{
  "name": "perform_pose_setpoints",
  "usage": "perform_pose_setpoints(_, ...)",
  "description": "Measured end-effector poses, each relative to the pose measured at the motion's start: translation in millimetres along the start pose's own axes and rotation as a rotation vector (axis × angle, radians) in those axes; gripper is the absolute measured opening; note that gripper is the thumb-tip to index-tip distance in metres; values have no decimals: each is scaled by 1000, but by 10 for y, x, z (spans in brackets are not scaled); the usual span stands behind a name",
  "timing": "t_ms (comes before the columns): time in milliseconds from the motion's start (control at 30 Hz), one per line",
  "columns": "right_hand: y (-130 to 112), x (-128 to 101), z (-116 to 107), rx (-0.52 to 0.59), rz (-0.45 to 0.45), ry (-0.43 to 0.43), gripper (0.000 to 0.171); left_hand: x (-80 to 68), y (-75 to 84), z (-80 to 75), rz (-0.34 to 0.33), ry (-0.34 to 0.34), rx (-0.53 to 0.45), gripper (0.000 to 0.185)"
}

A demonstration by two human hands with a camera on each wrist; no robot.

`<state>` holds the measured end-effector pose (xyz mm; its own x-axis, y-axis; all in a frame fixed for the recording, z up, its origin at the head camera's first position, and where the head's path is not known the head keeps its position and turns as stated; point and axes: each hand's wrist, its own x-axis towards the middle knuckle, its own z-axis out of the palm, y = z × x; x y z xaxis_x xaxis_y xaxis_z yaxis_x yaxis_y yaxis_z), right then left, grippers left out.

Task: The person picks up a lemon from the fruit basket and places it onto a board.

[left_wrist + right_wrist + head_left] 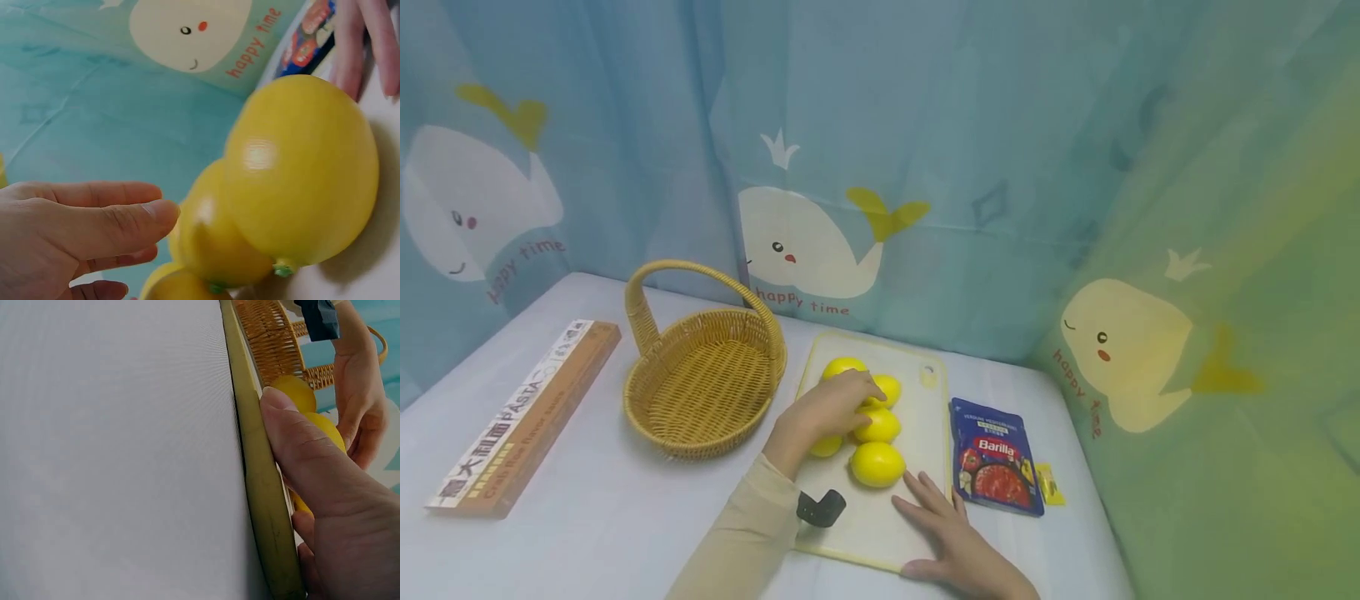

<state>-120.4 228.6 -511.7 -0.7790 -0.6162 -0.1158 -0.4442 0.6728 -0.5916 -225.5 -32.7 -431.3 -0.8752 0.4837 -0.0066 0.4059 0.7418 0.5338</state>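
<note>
Several yellow lemons (877, 464) lie grouped on a white cutting board (917, 442) with a yellow rim. My left hand (838, 404) reaches over the group from the left, and in the head view it hides part of some lemons. The left wrist view shows its fingers (119, 228) fairly straight, tips right beside a lemon (219, 231), gripping none. My right hand (955, 542) rests with spread fingers on the board's near right corner. In the right wrist view, its thumb (312, 444) lies along the yellow rim (256, 444).
A wicker basket (700, 383) with a tall handle stands left of the board. Farther left lies a long pasta box (527, 417). A blue Barilla sauce pouch (996, 458) and a small yellow packet (1049, 485) lie to the right. A whale-print curtain (985, 208) hangs behind.
</note>
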Motion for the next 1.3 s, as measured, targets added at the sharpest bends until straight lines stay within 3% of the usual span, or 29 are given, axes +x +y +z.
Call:
perform_pose_setpoints(467, 56, 50, -20, 13, 22, 12, 74, -69, -51, -89, -38, 31, -49, 36)
perform_pose_setpoints(600, 38, 24, -30, -44, 34, 0, 74, -143, -56, -125, -46, 41, -42, 35)
perform_pose_setpoints(833, -52, -35, -109, -163, 34, -38, 72, -213, -132, -82, 11, 83, 24, 32)
perform_pose_setpoints(1067, -115, -42, -182, -237, 66, -81, 71, -333, -187, -56, -7, 83, 26, 31)
perform_pose_setpoints(1300, -157, -69, -284, -313, 6, -64, 72, -414, -245, -3, -26, 98, 66, 38)
